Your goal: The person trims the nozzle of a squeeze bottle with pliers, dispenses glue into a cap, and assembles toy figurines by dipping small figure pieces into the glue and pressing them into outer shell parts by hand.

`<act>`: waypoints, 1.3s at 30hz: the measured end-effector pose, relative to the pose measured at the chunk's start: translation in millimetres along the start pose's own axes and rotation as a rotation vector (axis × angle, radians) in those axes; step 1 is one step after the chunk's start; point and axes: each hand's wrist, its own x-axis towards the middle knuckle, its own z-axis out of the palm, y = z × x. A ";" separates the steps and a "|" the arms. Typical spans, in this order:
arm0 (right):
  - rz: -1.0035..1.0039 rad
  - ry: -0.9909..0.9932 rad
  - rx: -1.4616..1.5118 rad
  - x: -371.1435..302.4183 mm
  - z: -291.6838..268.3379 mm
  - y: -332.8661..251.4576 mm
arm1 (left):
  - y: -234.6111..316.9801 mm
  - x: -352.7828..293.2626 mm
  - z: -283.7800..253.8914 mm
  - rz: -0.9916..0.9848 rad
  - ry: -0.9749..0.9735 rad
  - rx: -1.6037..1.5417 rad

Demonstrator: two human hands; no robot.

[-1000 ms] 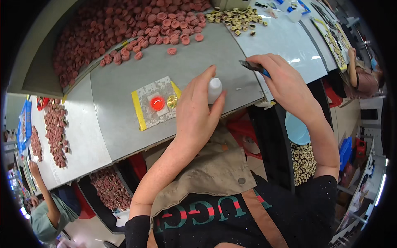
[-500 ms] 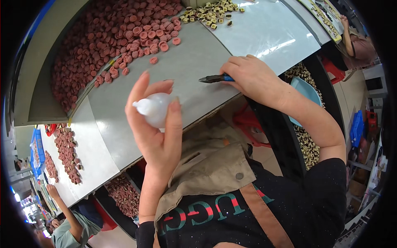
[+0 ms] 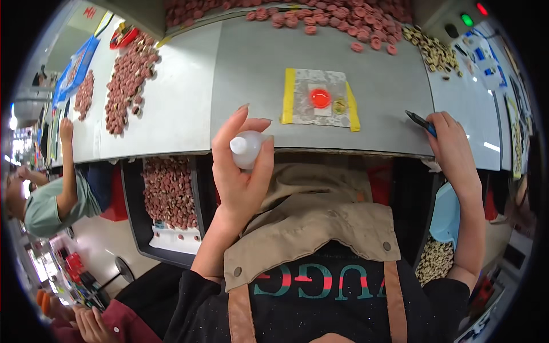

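Observation:
My left hand (image 3: 237, 177) is closed around a small whitish translucent squeeze bottle (image 3: 251, 150), its nozzle pointing away from the palm. It is raised by the near edge of the worktable (image 3: 251, 63). At the right, my right hand (image 3: 454, 143) grips slim pliers (image 3: 422, 123) with dark jaws and blue handles, tips pointing left over the table. Between my hands lies a flat grey mottled board (image 3: 303, 111) with yellow tape along two sides. On it sit a bright red disc (image 3: 320, 98) and a small gold-coloured piece (image 3: 339, 105).
Pink ridged round pieces (image 3: 343, 20) pile at the back, with dark-and-cream pieces (image 3: 437, 51) beside them. Open drawers below hold more pieces (image 3: 168, 191) and a light blue scoop (image 3: 446, 214). A co-worker in green (image 3: 63, 200) sits at the left.
The view has turned and straightened. The grey board with the red disc now shows on the table, where bare surface showed before. Both hands keep their holds.

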 end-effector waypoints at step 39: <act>0.552 0.432 0.586 1.9 -55.2 157.6 | -19.7 58.5 31.7 -0.119 0.232 0.102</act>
